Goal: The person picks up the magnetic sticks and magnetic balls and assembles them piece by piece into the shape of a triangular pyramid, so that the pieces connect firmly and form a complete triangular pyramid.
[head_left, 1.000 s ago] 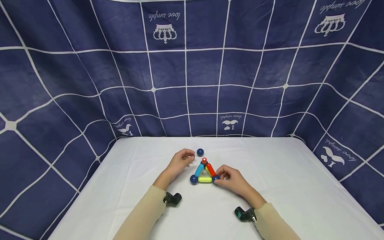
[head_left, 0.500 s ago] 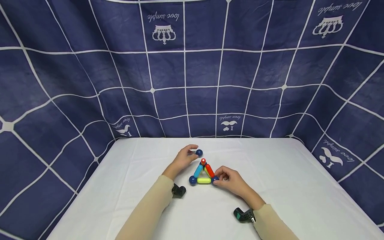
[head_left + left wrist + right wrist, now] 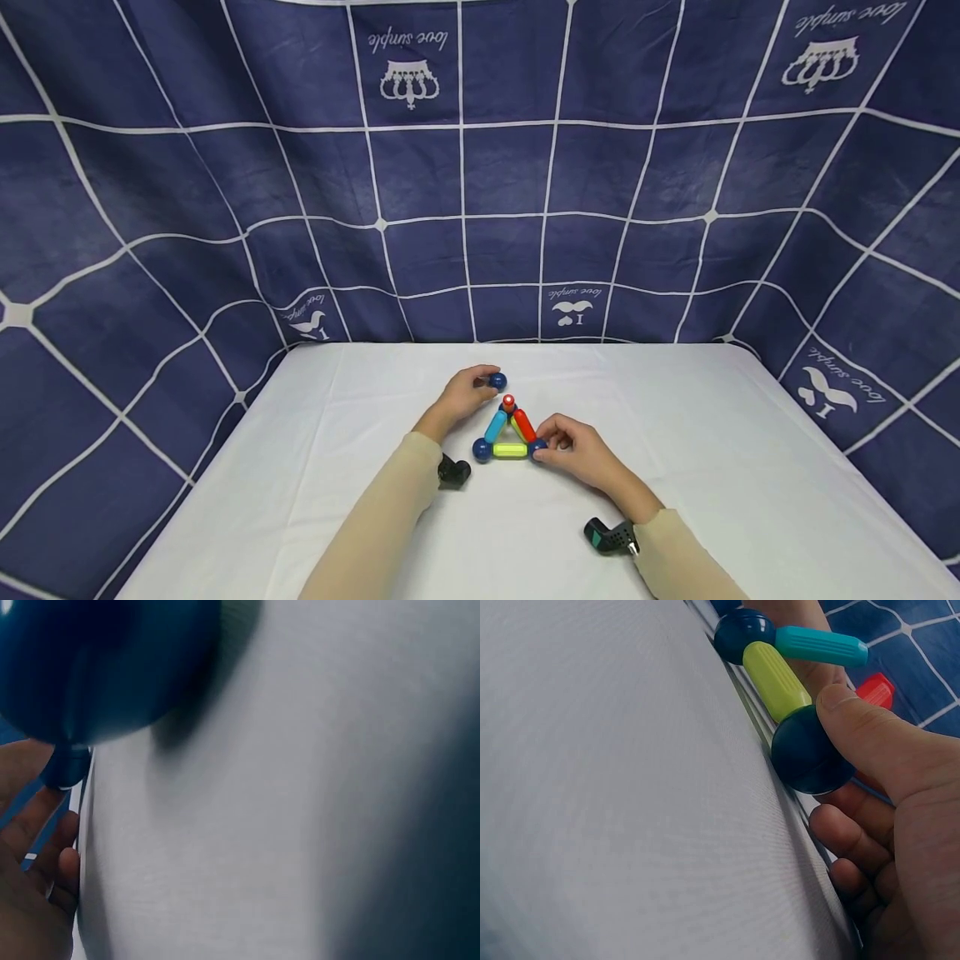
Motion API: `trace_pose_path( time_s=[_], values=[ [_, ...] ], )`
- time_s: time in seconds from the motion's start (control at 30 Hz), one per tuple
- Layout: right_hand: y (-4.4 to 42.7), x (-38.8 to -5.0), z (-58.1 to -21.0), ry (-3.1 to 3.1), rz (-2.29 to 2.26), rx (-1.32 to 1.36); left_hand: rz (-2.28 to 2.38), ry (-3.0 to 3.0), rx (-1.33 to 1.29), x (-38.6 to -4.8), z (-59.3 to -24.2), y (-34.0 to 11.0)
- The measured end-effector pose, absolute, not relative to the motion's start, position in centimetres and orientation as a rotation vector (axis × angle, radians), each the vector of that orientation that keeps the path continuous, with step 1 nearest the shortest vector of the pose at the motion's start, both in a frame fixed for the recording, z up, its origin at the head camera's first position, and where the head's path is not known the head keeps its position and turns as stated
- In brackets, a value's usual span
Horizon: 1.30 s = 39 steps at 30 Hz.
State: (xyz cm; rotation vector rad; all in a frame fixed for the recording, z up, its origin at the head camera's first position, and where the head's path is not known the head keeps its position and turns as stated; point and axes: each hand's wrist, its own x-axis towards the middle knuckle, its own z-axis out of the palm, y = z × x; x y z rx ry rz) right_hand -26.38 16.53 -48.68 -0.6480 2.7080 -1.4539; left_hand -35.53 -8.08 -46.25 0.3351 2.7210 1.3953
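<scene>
A triangle of magnetic sticks and balls lies on the white table. A yellow-green stick joins the front left blue ball to the front right blue ball. A light blue stick and a red stick run from these balls toward the far corner, where another red stick end shows its pale tip. My right hand pinches the front right ball between thumb and fingers. Behind the triangle, my left hand holds a loose blue ball with thumb and fingertips.
White cloth covers the table around the triangle. A dark blue curtain with white lines hangs behind and at both sides. Each wrist wears a small black camera, such as the right wrist camera.
My left hand has moved away from me and rightward, and its fingers have closed on the loose blue ball. The right hand keeps its hold, and the triangle stays in place.
</scene>
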Motion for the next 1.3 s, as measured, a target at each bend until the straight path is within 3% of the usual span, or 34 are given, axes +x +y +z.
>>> trace_pose_path(
  time_s=[0.37, 1.3],
  values=[
    [16.5, -26.4, -48.7, 2.704, -1.466, -0.678, 1.437, 2.817, 0.246, -34.9, -46.6, -7.6],
    [16.5, -26.4, -48.9, 2.716, -1.463, -0.689, 1.820, 2.667, 0.187, -29.7, -46.9, -9.9]
  ],
)
